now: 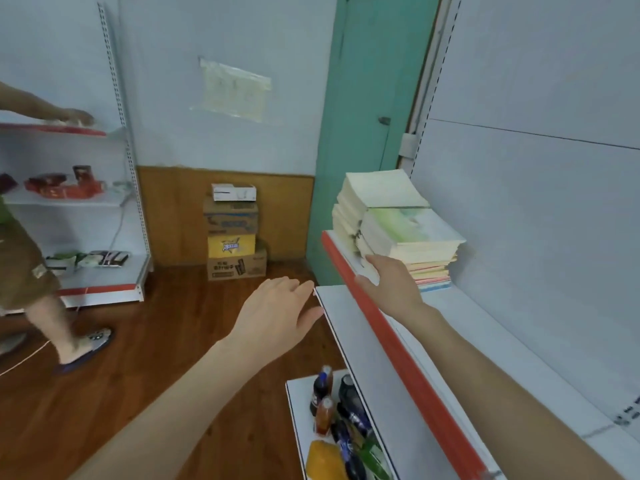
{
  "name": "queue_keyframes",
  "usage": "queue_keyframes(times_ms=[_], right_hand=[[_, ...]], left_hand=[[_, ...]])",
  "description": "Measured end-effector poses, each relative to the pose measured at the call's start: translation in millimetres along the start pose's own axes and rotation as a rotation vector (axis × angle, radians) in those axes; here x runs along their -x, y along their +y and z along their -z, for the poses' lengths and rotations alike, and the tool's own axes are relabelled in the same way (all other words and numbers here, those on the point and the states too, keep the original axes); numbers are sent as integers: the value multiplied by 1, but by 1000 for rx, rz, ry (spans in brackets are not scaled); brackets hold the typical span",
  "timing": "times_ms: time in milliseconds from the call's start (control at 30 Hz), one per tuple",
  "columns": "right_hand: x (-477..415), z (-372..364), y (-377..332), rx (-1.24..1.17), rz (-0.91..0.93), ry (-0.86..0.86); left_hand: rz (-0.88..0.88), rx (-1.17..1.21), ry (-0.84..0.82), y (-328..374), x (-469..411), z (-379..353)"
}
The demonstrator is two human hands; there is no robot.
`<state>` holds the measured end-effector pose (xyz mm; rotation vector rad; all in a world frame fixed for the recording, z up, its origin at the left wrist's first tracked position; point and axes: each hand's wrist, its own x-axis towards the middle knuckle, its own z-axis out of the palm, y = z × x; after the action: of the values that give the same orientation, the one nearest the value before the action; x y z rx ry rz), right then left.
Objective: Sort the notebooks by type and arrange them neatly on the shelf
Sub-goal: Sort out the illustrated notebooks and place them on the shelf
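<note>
R hand (391, 285) reaches onto the shelf (491, 327), visible fingers straight and laid against the lower near-left corner of a notebook stack (412, 233), thumb spread out to the side; nothing is clasped. That stack sits right at the fingertips, on the white shelf board behind the red edge strip (398, 344) the wrist crosses. Its top cover is white w/ a soft green wash, page edges below are cream, and the lowest books show pink, yellow and blue spines (433, 277). Just beyond it from the hand, touching it, stands a second stack (381, 188) of plain pale-yellow notebooks, slightly fanned and a bit higher.

L hand (277, 313) hangs out to the left of the R hand and lower, palm down, fingers loose and apart, holding nothing; fingertips are just beside the corner of the white panel (346, 327) under the red strip.

Below both wrists, drink bottles (325, 400) lie on a lower tier. Far beyond the L hand, cardboard boxes (235, 244) are piled at the wall; a second person (20, 265) stands by another rack, far left.
</note>
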<state>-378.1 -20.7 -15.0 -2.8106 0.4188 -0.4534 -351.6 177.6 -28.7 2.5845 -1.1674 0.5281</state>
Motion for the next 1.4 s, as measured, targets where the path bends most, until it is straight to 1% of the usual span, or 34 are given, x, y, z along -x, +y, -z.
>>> queue_keyframes(times_ms=[133, 200, 333, 400, 500, 567, 633, 700, 900, 967, 1000, 1067, 1100, 1133, 1167, 1200, 1233, 1267, 1300, 1333, 1367, 1400], right_hand=[[-67, -13, -14, 3, -77, 35], [-96, -16, -12, 5, -125, 45], [-142, -19, 8, 48, -249, 81], [-169, -22, 23, 82, -319, 110], [-200, -25, 42, 131, -425, 145], [-214, -28, 53, 174, -516, 122], [-222, -32, 62, 206, -597, 57], [-224, -36, 68, 226, -616, 19], [-215, -25, 51, 205, -631, -82], [-208, -24, 39, 128, -652, -37], [-204, -25, 32, 82, -668, 27], [-193, -26, 12, 36, -717, 220], [-188, -27, 0, 42, -741, 312], [-182, -30, -13, 50, -755, 373], [-178, -34, -28, 58, -740, 395], [-175, -40, -44, 88, -718, 391], [-173, -48, -62, 113, -680, 363], [-173, -57, -80, 148, -645, 322], [-173, -67, -95, 163, -606, 267], [-170, -78, -106, 187, -566, 221], [-167, -87, -112, 218, -508, 177], [-166, -90, -118, 196, -494, 156]], left_hand=[[-84, 7, -43, -57, -64, -14], [-147, 47, 19, -78, -95, -28], [-242, 65, 31, -104, -155, -57], [-298, 80, 104, -118, -191, -81], [-347, 170, 47, -132, -236, -107], [-397, 162, 91, -139, -260, -120], [-414, 180, 113, -145, -281, -128], [-442, 230, 135, -148, -303, -141], [-467, 605, 94, -139, -337, -156], [-453, 767, 8, -137, -340, -156], [-447, 856, -56, -138, -340, -157], [-412, 1092, -216, -140, -340, -155], [-357, 1236, -325, -141, -342, -152], [-263, 1393, -482, -142, -343, -148], [-134, 1562, -675, -141, -343, -144], [2, 1707, -881, -140, -343, -140], [101, 1789, -1073, -139, -344, -137], [144, 1830, -1236, -139, -344, -133], [145, 1851, -1357, -140, -343, -131], [130, 1869, -1431, -141, -339, -128], [92, 1858, -1438, -143, -337, -129], [31, 1817, -1387, -146, -334, -129]])
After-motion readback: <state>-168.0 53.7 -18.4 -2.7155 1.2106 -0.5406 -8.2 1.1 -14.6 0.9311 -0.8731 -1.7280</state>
